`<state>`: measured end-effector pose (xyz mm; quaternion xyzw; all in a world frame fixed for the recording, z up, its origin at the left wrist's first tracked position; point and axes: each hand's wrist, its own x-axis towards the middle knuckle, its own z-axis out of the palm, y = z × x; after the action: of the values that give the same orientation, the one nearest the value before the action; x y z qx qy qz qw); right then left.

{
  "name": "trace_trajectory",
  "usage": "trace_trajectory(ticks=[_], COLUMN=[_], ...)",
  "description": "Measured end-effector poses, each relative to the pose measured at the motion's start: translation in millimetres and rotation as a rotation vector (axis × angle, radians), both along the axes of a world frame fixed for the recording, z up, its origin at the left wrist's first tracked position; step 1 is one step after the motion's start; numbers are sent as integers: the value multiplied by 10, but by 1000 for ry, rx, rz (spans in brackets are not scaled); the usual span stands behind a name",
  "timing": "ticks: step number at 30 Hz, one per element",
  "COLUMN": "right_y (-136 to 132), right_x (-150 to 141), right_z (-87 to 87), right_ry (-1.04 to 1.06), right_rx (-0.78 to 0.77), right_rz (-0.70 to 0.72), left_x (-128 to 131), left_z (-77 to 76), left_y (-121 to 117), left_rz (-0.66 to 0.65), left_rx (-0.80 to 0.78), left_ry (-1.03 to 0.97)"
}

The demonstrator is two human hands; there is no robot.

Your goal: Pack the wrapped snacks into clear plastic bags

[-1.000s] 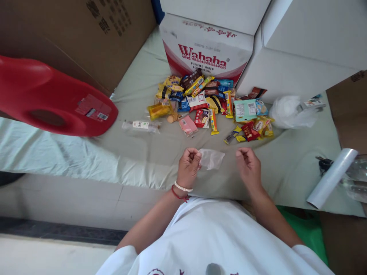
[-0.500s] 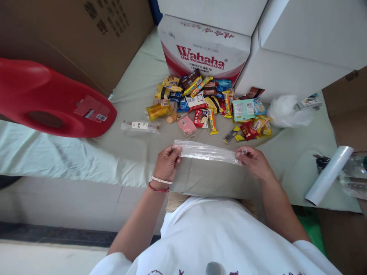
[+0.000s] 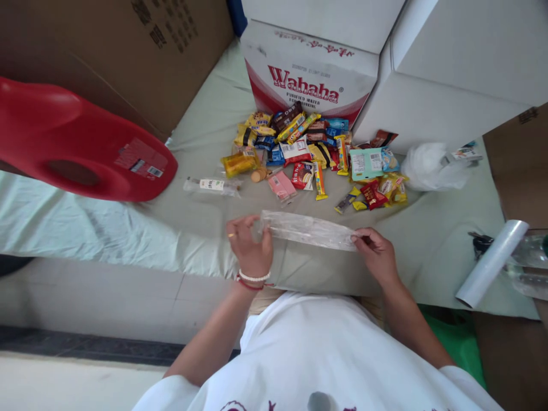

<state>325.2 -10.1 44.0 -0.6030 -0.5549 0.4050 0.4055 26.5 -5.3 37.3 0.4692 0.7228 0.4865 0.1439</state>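
Note:
A clear plastic bag (image 3: 309, 229) is stretched flat between my two hands just above the pale green sheet (image 3: 128, 228). My left hand (image 3: 250, 246), with a ring and beaded bracelets, pinches the bag's left end. My right hand (image 3: 377, 255) pinches its right end. Beyond the bag lies a pile of colourful snack packets (image 3: 314, 154).
A Wahaha carton (image 3: 306, 77) and white boxes (image 3: 449, 74) stand behind the snacks. A red plastic stool (image 3: 77, 145) lies at left, a brown carton (image 3: 128, 51) behind it. A roll of clear bags (image 3: 492, 264) lies at right near a crumpled white bag (image 3: 428, 166). A small clear packet (image 3: 212, 185) lies alone.
A second ago my left hand held a small folded piece and my right hand was apart from it. Both hands have since pulled it out into a long bag held at both ends.

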Motion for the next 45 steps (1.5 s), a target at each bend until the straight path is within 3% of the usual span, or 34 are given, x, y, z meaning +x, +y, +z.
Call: trace_trajectory(ticks=[2,4,5,7,9,13,18,21,24,28,31,34,36,38,41,45], right_y=[-75,-160,-204,-290,-371,-475,-330,-142,-18,19,4,-29,-54,-79,-116,-155], right_x=[-73,-151,-188,-248,-272,-203,-244,-403,-475,-398,-370,-415,-461,-505,-554,-542], right_z=[71,155,193,246,276,336,356,250,120,8,-26,-7,35,83,137,148], right_ry=[-140,-232,-265,-324,-371,-346,-312,-278,-50,283,463,611,691,744,722,658], right_rx=[176,316,377,477,537,415,268,132,-85,-235,-277,-316,-343,-360,-348,-319], right_rz=[102,250,325,460,546,619,238,258,240,-18,-160,-157,-84,-2,64,19], left_x=[184,408,516,691,785,766,743,792,777,642,543,500,517,581,748,945], left_z=[80,134,141,114,48,-56,3,38,0,-140,-207,-160,-77,8,60,-43], left_y=[-124,-205,-222,-208,-155,-56,-70,-101,-97,-33,-10,-51,-86,-98,-62,0], left_rz=[-257,-548,-634,-648,-573,-406,-490,-508,-486,-342,-258,-193,-278,-460,-662,-683], left_rx=[-54,-253,-371,-529,-539,-364,-283,-278,-329,-344,-336,-232,-187,-243,-400,-457], left_ry=[-83,-429,-648,-1017,-1187,-1046,-834,-864,-995,-1112,-1049,-738,-499,-481,-734,-1083])
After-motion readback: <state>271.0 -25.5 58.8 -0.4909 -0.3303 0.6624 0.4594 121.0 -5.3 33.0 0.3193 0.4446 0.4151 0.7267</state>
